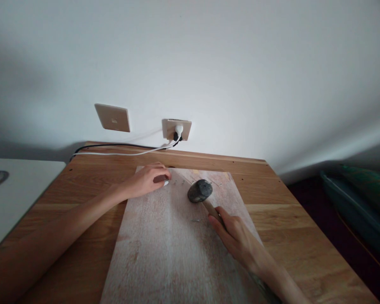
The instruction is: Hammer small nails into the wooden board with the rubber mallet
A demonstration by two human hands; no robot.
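A pale wooden board lies on a wooden table. My right hand grips the wooden handle of a hammer, whose dark head rests just above the board's far part. My left hand is closed at the board's far left edge, fingers pinched on something small and pale that I cannot make out. A few small nails stand in a row between my left hand and the hammer head. One loose nail lies on the board near my right hand.
Two beige wall plates, a blank one and a socket with a white plug, sit above the table's far edge; cables run along it. A white surface adjoins the table on the left. Dark bins stand at the right.
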